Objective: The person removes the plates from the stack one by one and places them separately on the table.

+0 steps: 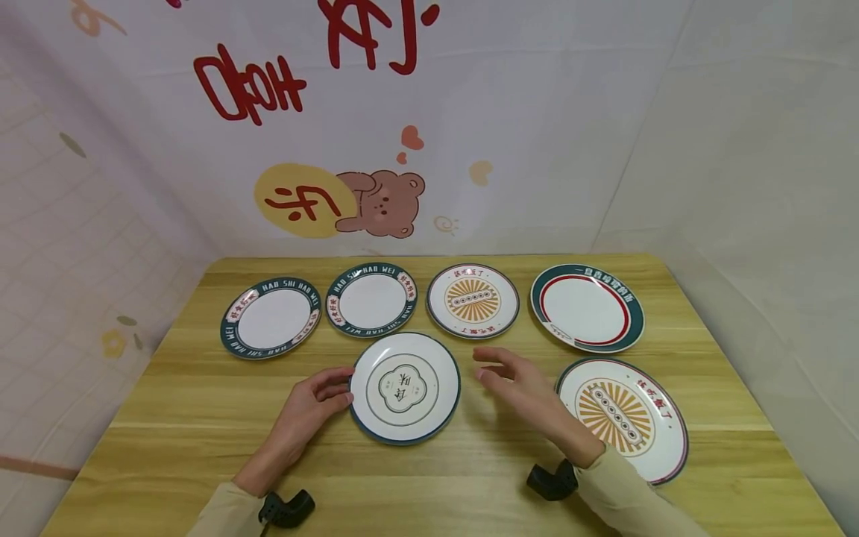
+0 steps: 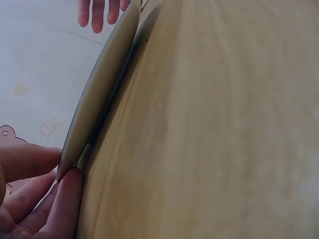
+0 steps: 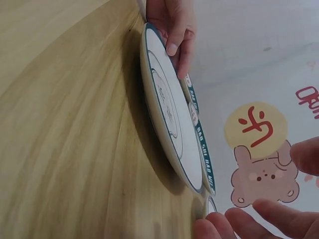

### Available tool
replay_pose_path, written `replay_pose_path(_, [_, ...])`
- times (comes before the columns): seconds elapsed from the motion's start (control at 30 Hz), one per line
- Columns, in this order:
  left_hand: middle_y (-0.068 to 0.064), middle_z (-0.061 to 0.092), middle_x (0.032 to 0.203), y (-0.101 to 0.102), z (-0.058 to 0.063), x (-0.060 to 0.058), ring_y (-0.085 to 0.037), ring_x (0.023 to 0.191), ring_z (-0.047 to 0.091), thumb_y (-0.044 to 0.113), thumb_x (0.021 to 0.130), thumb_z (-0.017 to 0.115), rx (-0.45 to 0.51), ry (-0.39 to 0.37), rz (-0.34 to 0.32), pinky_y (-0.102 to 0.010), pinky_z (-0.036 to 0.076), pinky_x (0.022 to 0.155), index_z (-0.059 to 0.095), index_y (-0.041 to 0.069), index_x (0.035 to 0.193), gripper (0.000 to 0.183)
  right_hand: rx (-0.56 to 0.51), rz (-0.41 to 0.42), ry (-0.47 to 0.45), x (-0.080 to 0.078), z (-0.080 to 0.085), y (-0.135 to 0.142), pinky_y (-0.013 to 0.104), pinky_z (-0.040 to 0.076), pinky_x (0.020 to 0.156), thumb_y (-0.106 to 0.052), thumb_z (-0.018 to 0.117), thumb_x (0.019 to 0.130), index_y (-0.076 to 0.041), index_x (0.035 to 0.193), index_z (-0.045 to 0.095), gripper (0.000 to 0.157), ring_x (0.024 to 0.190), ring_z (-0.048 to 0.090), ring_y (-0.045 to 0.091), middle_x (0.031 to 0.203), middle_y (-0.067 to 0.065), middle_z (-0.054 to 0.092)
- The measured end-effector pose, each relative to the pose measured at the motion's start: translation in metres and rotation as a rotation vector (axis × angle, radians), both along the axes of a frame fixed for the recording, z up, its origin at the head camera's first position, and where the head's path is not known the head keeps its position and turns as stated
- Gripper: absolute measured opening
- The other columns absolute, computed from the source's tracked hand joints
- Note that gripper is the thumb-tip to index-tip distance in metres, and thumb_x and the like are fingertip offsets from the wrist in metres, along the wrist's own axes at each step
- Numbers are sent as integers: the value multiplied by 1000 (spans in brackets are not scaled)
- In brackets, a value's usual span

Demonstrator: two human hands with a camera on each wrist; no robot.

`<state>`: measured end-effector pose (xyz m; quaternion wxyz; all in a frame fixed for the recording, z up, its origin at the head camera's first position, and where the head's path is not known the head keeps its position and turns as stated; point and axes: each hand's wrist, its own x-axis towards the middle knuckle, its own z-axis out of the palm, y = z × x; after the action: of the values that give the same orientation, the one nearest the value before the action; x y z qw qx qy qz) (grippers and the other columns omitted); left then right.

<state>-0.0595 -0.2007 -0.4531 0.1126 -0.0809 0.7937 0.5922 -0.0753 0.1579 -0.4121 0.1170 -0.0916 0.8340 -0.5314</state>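
Observation:
A white plate with a thin dark blue rim and a flower-shaped emblem [image 1: 403, 388] is in the middle of the head view. My left hand [image 1: 310, 410] pinches its left edge, thumb on the upper face and fingers beneath, as the left wrist view shows of the plate's pale underside [image 2: 102, 89]. To the right of that plate, my right hand [image 1: 526, 391] is held apart from it, fingers loosely bent around nothing. In the right wrist view, its fingertips [image 3: 239, 221] are near the plate's lower end.
Along the back of the wooden table [image 1: 436, 492] stand two green-rimmed lettered plates [image 1: 271, 319] [image 1: 372, 300], a sunburst plate [image 1: 473, 300] and a green plate with a red ring [image 1: 585, 309]. Another sunburst plate [image 1: 614, 418] lies beside my right forearm. A printed cloth wall [image 1: 523, 97] rises behind.

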Motion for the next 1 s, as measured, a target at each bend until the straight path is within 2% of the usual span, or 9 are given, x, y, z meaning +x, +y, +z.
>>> replay_pose_path(0.17, [-16,62,140,0,0,-1,-29,122,63,6,96,72,-3,2,3,-24,55,96,62,4,139,45,-73,17,-66,-6,-4,-6,35,59,93,-26,63,103,-2,145,56,49,119,66,29,140,17,62])
replay_pose_path(0.37, [-16,62,140,0,0,-1,-29,123,63,6,97,71,0,-1,8,-24,55,97,63,4,139,43,-145,30,-129,-12,-9,-13,40,61,93,-27,62,104,1,146,53,51,120,64,33,143,22,58])
replay_pose_path(0.53, [-15,61,140,0,0,-1,-29,122,63,5,97,71,6,-5,11,-23,55,96,63,4,138,42,-161,20,-163,-16,-13,-18,42,61,92,-28,63,104,1,147,53,53,118,65,34,141,21,59])
replay_pose_path(0.83, [-17,61,141,-1,-1,-2,-29,121,64,5,97,71,23,7,-2,-21,55,95,60,3,142,47,-173,0,-232,-22,-17,-26,43,61,92,-23,62,105,0,145,54,47,120,64,32,140,19,60])
replay_pose_path(1.0, [-17,61,142,-2,-1,-3,-29,123,63,6,97,71,40,5,-10,-21,54,97,56,3,146,52,-198,4,-274,-23,-18,-29,43,61,92,-17,60,105,6,145,52,47,119,64,33,139,23,59])
